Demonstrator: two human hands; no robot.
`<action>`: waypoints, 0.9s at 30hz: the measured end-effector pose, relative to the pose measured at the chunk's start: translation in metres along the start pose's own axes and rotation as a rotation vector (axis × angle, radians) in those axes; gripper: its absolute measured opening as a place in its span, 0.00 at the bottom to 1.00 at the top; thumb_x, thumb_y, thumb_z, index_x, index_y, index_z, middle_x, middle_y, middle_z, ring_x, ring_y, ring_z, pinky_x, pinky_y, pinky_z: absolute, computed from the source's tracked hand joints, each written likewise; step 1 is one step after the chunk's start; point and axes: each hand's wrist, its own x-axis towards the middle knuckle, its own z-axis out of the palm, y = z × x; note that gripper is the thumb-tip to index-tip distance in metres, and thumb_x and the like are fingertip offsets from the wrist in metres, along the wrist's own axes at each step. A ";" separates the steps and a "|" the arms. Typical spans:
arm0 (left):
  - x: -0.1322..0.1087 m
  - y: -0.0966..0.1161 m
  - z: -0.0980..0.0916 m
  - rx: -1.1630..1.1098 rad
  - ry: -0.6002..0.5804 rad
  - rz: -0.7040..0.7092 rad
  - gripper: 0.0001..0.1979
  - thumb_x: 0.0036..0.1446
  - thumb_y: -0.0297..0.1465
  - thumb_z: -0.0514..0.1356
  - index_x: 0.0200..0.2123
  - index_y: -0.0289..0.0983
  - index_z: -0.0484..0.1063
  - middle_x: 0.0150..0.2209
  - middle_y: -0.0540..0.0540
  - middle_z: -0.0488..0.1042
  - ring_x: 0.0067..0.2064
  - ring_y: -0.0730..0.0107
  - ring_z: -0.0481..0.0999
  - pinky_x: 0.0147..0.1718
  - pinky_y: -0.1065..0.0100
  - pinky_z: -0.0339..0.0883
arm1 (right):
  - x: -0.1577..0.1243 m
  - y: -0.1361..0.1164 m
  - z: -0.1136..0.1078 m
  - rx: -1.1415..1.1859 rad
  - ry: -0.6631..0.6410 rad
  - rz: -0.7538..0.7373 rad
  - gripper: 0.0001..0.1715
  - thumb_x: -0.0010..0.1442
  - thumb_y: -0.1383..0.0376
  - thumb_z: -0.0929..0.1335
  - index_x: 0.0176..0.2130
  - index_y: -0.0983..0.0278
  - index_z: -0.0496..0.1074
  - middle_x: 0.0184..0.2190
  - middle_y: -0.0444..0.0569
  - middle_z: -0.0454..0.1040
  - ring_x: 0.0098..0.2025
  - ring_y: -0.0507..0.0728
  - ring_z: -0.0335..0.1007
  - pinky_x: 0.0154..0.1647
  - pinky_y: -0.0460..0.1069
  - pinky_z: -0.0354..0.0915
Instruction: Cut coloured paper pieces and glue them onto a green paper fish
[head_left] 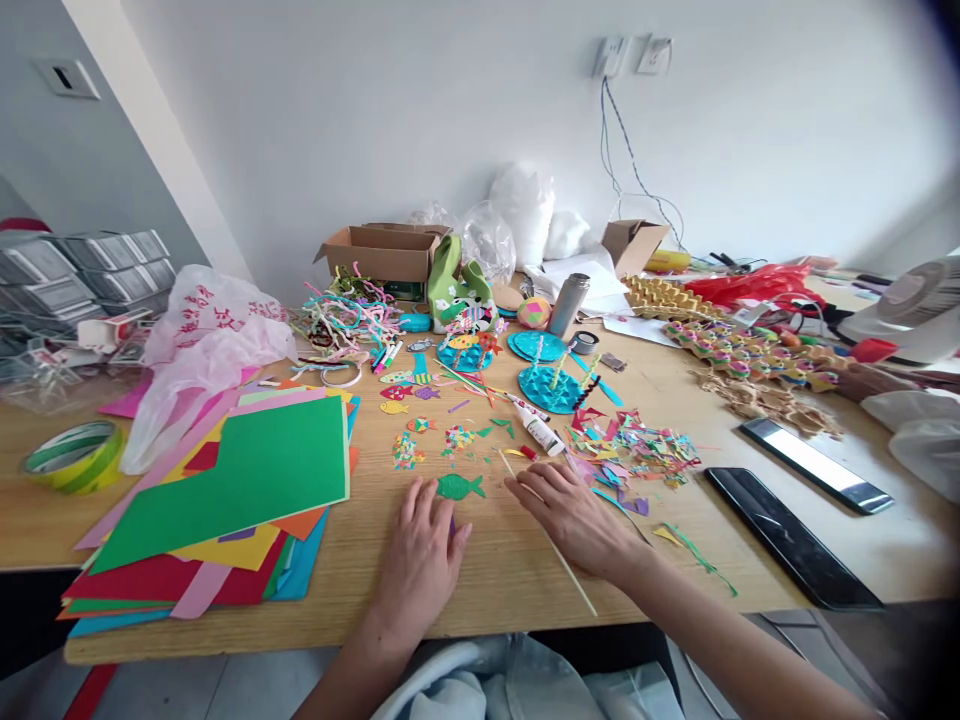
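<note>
My left hand [426, 560] lies palm down on the table, its fingers extended and fingertips touching the edge of a green paper fish [460, 487]. A bit of purple [452, 526] shows between thumb and forefinger. My right hand [568, 515] has bent fingers closed over a thin pale stick [568, 570], which slants out beneath it; its thumb is hidden. Beyond that hand lies a white glue tube [541, 432]. Several smaller paper fish, among them a yellow one [393, 408], lie past the green one.
Coloured paper sheets [285, 460] are stacked at left beside green-yellow tape [75, 455]. Paper scraps [637, 445] and two phones [787, 535] lie at right. Blue craft bases [551, 390], a metal flask [569, 305] and a cardboard box [382, 252] stand farther back. Another person's hand [870, 382] shows at far right.
</note>
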 end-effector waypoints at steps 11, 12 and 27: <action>0.003 -0.001 -0.007 -0.118 0.026 -0.020 0.09 0.62 0.33 0.53 0.39 0.38 0.71 0.55 0.39 0.66 0.59 0.54 0.62 0.53 0.48 0.65 | -0.018 -0.020 0.001 -0.004 -0.081 0.065 0.18 0.61 0.74 0.61 0.51 0.68 0.69 0.43 0.56 0.73 0.45 0.62 0.66 0.45 0.56 0.65; 0.003 -0.002 -0.008 -0.155 0.042 -0.034 0.08 0.62 0.32 0.52 0.40 0.39 0.71 0.54 0.39 0.66 0.58 0.55 0.63 0.53 0.49 0.65 | -0.016 -0.021 0.002 -0.009 -0.104 0.075 0.18 0.61 0.74 0.61 0.50 0.68 0.69 0.44 0.56 0.73 0.45 0.62 0.66 0.44 0.56 0.64; -0.012 -0.021 -0.023 -0.404 0.260 -0.243 0.08 0.61 0.27 0.53 0.43 0.38 0.67 0.45 0.43 0.71 0.50 0.64 0.69 0.50 0.59 0.66 | 0.012 -0.077 -0.009 0.332 -0.046 0.183 0.15 0.64 0.65 0.63 0.49 0.65 0.70 0.44 0.55 0.72 0.47 0.62 0.63 0.48 0.55 0.62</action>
